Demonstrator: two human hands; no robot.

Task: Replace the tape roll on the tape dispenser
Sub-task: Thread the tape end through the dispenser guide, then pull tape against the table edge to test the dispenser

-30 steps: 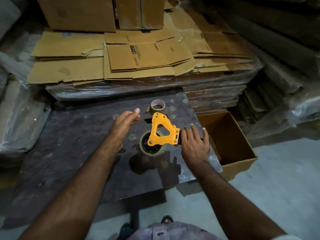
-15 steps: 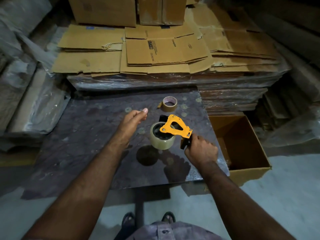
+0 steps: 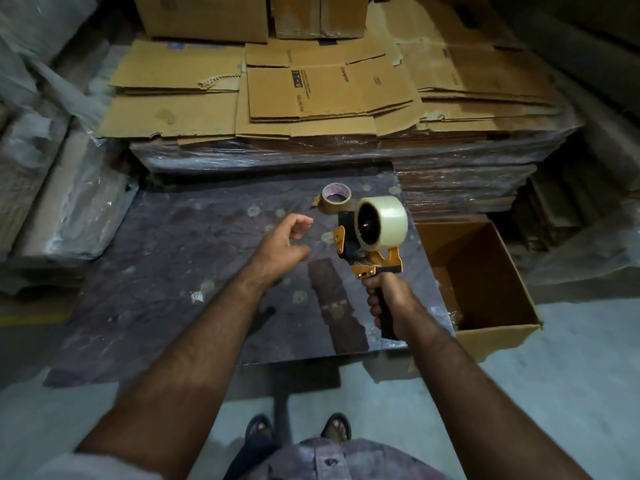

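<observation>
My right hand (image 3: 389, 303) grips the black handle of the orange tape dispenser (image 3: 372, 259) and holds it upright above the table. A full clear tape roll (image 3: 386, 220) sits on the dispenser's black hub. My left hand (image 3: 280, 245) hovers to the left of the dispenser with its fingers loosely curled and nothing in it. A thin, nearly used-up brown tape roll (image 3: 336, 198) lies flat on the dark table (image 3: 173, 265), just behind the dispenser.
An open cardboard box (image 3: 485, 285) stands on the floor at the table's right edge. Flattened cartons (image 3: 311, 95) are stacked on plastic-wrapped piles behind the table. Wrapped bundles (image 3: 62, 202) lie at the left. My feet show below the table's front edge.
My right hand has closed on the handle and lifted the dispenser off the table, turning it upright with the clear roll on it. My left hand has moved slightly and stays empty.
</observation>
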